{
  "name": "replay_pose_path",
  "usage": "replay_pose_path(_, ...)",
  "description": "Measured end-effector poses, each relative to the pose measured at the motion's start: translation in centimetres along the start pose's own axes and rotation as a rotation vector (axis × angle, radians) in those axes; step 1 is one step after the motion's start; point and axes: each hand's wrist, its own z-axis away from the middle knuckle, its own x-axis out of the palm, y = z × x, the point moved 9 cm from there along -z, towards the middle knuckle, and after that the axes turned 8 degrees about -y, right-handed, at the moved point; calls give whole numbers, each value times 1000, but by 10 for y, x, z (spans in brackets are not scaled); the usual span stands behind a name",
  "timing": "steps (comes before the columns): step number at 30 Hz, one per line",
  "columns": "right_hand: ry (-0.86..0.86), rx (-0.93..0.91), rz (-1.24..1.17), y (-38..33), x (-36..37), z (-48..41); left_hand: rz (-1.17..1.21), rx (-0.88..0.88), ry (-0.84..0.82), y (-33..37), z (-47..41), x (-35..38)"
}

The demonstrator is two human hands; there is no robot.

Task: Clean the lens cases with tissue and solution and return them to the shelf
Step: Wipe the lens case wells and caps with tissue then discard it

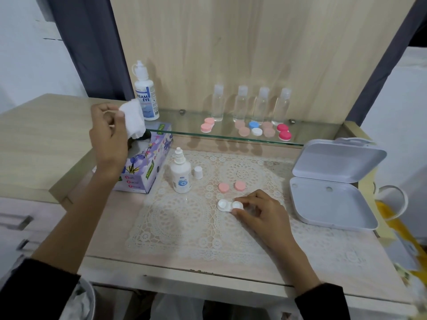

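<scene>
1. The right hand [261, 211] rests on the lace mat [175, 227] on the bench [208, 266], fingers pinching the open white lens case [225, 205] at its right well.
2. Two pink caps [223, 187] lie just beyond the case.
3. The left hand [108, 135] grips a tissue [132, 118] above the tissue box [147, 169].

Even, moderately bright indoor light falls from above. Soft-edged shadows of the four clear plastic bottles [240, 105] lie on the tabletop [323, 257] just in front of the clear glass shelf [184, 131], whose front edge carries a thin greenish gleam. Further in front of the shelf, the white double-cup lens case [227, 205] is nearly bleached of surface detail. At the shelf's left end, the crumpled white tissue [132, 118] is slightly motion-softened. Wide-angle distortion tilts the sides of the pale wooden back panel [231, 54] behind the shelf. Far right of the shelf, a yellow object [390, 215] smears into blur.
</scene>
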Motion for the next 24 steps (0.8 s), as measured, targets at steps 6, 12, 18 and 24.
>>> replay_pose_path(6,7,-9,13,0,0,0,319,36,-57,54,52,9)
replay_pose_path(12,5,-13,17,-1,0,1,296,87,-432,68,126,73)
replay_pose_path(18,3,-9,35,1,1,-1,-3,178,-779,31,163,140)
replay_pose_path(24,8,-7,34,0,0,0,-219,400,-785,38,171,149)
